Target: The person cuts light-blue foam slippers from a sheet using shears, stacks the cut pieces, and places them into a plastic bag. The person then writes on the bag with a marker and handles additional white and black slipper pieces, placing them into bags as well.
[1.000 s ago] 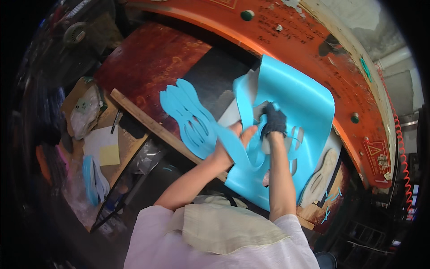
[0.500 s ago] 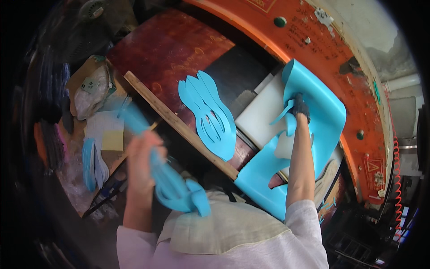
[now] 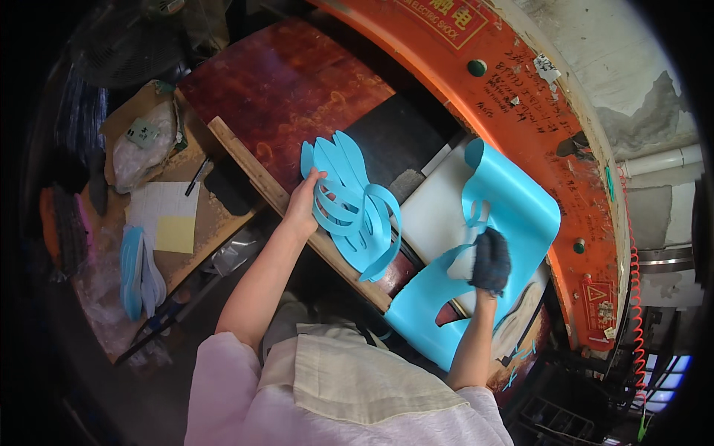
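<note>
My bare left hand [image 3: 303,204] is closed on the edge of blue cut-out pieces [image 3: 338,204], their curved strips looping out to the right. These lie over a pile of similar blue slotted cut-outs [image 3: 364,256] on the table. My right hand [image 3: 489,264], in a dark glove, rests at the blue sheet [image 3: 520,212], beside a cut-away gap. Its fingers look bent together and point away from me; what they grip, if anything, is hidden. A thin blue loop sticks up just beyond them. The sheet has ragged openings, curls at its far end and partly covers a white board [image 3: 431,212].
An orange machine beam [image 3: 535,126] arches along the far right. A wooden strip [image 3: 249,167] edges the reddish table [image 3: 290,82]. On the left side table are a paper sheet with a yellow note [image 3: 175,234], a pen [image 3: 196,177], blue and white cut-outs [image 3: 132,271] and a plastic-wrapped bundle [image 3: 152,137].
My left hand has swung right and away from me, carrying the blue cut-outs onto the pile. My right hand has drawn nearer along the sheet. The view has shifted slightly.
</note>
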### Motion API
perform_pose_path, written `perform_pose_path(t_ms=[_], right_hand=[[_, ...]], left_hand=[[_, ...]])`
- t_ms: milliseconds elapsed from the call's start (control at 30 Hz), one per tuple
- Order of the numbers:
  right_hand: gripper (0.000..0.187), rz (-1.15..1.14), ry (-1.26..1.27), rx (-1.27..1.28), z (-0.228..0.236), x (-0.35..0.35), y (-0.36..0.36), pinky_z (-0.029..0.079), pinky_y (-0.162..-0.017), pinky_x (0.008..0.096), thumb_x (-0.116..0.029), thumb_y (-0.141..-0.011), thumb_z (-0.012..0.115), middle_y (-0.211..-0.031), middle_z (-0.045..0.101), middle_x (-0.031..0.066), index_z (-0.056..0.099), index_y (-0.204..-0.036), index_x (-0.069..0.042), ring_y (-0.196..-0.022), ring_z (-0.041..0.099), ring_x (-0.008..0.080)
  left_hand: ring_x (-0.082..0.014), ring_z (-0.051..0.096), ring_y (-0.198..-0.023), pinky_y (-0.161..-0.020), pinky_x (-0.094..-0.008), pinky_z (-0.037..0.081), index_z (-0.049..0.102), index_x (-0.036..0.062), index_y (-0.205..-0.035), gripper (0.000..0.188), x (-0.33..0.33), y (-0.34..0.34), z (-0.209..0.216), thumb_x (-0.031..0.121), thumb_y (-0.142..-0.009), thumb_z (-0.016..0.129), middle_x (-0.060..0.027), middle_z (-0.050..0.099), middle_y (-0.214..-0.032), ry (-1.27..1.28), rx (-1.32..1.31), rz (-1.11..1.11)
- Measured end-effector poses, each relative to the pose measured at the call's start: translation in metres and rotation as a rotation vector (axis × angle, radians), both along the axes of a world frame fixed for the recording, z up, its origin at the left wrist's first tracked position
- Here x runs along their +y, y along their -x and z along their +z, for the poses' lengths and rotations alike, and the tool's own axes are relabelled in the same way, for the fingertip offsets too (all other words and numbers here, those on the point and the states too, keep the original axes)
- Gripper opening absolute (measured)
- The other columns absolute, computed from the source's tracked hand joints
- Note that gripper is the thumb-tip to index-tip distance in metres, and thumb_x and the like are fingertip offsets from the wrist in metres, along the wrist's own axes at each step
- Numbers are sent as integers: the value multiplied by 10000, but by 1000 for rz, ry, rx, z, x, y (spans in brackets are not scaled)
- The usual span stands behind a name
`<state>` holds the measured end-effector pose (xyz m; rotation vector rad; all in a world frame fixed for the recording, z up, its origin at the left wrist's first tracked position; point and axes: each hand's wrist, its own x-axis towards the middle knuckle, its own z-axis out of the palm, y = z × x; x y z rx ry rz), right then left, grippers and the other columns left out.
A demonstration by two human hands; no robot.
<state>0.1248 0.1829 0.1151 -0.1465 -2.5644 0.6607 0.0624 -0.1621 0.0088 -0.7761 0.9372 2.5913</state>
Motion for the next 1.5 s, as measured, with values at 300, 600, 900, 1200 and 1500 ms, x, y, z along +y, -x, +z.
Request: perform_pose_path(t_ms=[300, 600, 900, 1200, 1500], right_hand=[[545, 130, -575, -266, 16, -117, 17, 440, -870, 457, -294, -687, 751, -1177, 576, 143, 592, -1185, -144, -1067, 543, 340], [706, 498, -589, -601, -5, -136, 44, 390, -989, 473, -379, -707, 700, -1353, 471, 143, 460, -1336, -167, -1219, 467, 359], [490, 701, -515, -725, -18, -138, 59, 391, -1006, 474, -223, -887, 494, -1323, 513, 158, 448, -1368, -137, -1204, 511, 321], [520, 838, 750, -1123, 27, -113, 84, 479, -892, 325, -96, -795, 683, -1107, 639, 115, 518, -1276, 13, -994, 593, 194], [543, 637, -133, -791, -13, -128, 86, 466, -900, 396, -427, -810, 617, -1094, 645, 202, 603, -1190, -40, -1031, 613, 343]], left_hand=[[-231, 616, -970, -861, -405, 512, 519, 74, -1191, 386, -19, -49, 21, 391, -976, 472, -131, 602, -1099, -207, 223, -246], [-101, 612, -664, -602, -307, 541, 501, 126, -1188, 329, -3, -47, 48, 382, -994, 434, -24, 608, -852, -604, 254, -207], [-162, 617, -687, -556, -275, 503, 598, 52, -1021, 297, 29, -22, -8, 329, -915, 587, -54, 620, -861, 289, 360, -329], [-325, 627, -861, -731, -381, 483, 559, 62, -1069, 306, 48, -23, -17, 292, -868, 576, -167, 638, -913, 1023, 589, -208], [-336, 539, -1049, -900, -469, 382, 579, 30, -1141, 557, 43, -41, 29, 425, -762, 683, -158, 578, -1148, 1882, 348, -201]])
